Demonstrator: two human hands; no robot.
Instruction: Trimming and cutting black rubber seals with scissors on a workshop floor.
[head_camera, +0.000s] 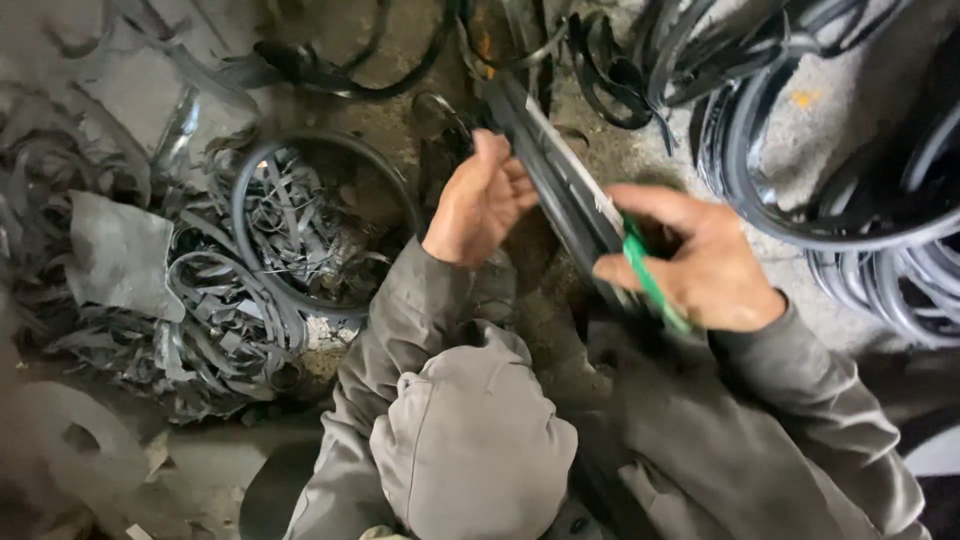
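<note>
Together, two hands work one black rubber strip (560, 180): left hand (483, 200) cups it, right hand (690, 262) grips one green-handled tool (650, 280) (blade hidden).

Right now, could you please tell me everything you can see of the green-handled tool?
The green-handled tool is slim, its handle bright green and plastic-looking. It lies slanted in the right hand, fingers closed around it, its upper end against the long black rubber strip steadied by the left hand. The blade itself is hidden.
</note>
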